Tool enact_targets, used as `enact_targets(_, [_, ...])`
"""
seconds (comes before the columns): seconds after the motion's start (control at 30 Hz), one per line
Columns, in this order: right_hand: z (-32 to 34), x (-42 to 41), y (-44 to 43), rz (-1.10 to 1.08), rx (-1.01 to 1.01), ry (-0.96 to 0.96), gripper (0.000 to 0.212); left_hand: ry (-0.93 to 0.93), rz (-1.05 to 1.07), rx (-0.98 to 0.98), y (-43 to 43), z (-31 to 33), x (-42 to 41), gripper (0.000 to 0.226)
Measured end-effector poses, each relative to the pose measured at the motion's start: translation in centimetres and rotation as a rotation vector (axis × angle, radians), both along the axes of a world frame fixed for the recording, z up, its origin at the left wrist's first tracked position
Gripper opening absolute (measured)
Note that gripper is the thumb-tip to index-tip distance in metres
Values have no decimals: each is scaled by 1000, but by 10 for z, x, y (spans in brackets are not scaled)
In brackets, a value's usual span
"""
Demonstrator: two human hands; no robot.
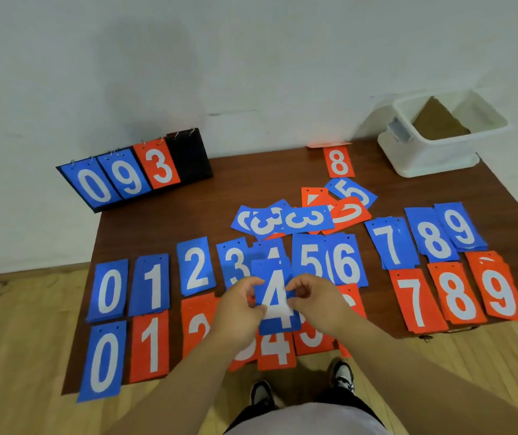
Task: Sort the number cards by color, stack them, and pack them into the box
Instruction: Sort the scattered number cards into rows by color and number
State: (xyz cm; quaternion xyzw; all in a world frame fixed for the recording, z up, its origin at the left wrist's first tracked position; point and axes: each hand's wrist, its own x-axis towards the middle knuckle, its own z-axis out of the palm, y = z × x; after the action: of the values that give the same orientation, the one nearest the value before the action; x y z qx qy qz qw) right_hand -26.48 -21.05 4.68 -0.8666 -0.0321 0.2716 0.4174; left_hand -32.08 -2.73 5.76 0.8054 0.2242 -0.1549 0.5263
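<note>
The left hand (239, 309) and right hand (317, 306) pinch the blue 4 card (276, 293) by its long edges, long axis pointing away; the blue 4 pile (270, 250) lies just beyond, equally near both

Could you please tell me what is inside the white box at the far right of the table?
A brown sheet, perhaps cardboard, lies slanted inside the white box; nothing else shows there. The near wall hides part of its bottom.
</note>
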Motion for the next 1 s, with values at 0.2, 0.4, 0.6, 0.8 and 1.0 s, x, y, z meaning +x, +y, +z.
enact_targets(0.2, [-17, 39, 27, 3, -117, -116, 19, -45, -82, 250, 19, -22, 43, 48])
enact_targets(0.4, [-55, 91, 33, 92, -232, -153, 17, -52, -235, 457, 19, -56, 98, 49])
enact_targets(0.6, [-69, 124, 18, 383, -385, -162, 22, 10, -313, 784, 15, -77, 124, 50])
enact_targets(0.8, [-44, 212, -35, 265, -330, -168, 22, -30, -189, 644, 6, -62, 184, 44])
enact_targets(1.0, [-45, 329, -94, -118, -363, -201, 33, -104, -152, 509, -28, -59, 271, 50])
